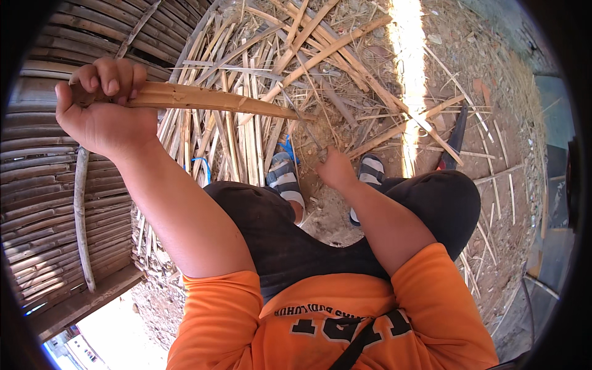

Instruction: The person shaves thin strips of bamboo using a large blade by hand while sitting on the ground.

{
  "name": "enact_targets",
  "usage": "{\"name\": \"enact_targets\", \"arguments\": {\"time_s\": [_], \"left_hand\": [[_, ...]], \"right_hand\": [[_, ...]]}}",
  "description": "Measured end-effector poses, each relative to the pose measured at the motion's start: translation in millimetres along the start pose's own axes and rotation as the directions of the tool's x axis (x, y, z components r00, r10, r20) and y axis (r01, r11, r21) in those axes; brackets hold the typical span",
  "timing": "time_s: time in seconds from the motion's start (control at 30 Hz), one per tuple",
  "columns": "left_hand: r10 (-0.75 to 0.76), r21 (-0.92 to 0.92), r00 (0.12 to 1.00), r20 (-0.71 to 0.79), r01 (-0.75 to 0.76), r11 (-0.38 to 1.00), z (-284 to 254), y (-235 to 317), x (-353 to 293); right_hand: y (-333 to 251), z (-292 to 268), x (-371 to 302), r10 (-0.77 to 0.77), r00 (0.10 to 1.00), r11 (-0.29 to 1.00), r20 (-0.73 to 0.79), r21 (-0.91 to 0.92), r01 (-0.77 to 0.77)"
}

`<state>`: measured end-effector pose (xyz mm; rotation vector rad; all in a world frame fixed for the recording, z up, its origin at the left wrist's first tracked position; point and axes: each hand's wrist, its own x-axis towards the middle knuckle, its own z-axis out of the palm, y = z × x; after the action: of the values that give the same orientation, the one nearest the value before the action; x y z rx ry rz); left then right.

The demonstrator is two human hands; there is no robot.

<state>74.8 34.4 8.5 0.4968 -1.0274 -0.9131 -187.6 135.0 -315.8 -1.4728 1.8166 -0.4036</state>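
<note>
left hand [108,102]: clenched on bamboo strip [209,100] | right hand [336,169]: fisted round narrow blade [313,135] | slatted wall [43,185] bounds room at left

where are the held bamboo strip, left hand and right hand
Held bamboo strip [197,98]: head view, middle of its length.
Left hand [113,118]: head view, just below the curled fingers.
Right hand [337,168]: head view, middle of the fist.

Glaring sunlight stripes the ground [409,74], the lower left burns white, and the slatted wall [43,191] bends.

Strips [257,148] on ground [330,219] — wall [43,203] left
</note>
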Motion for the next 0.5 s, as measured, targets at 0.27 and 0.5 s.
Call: {"name": "enact_targets", "arguments": {"time_s": [0.27, 0.5], "left_hand": [[-0.032, 0.016, 0.997, 0.066, 0.031, 0.999, -2.6, 2.4, -0.7], [-0.011, 0.038, 1.000, 0.002, 0.011, 0.999, -3.8, 2.2, -0.8]], "right_hand": [[-58.2, -32.6, -14.2, -0.165, 0.984, 0.971, -0.072, 0.164, 0.175], [22.1, 9.4, 10.4, 0.090, 0.996, 0.996, 0.022, -0.008, -0.090]]}}
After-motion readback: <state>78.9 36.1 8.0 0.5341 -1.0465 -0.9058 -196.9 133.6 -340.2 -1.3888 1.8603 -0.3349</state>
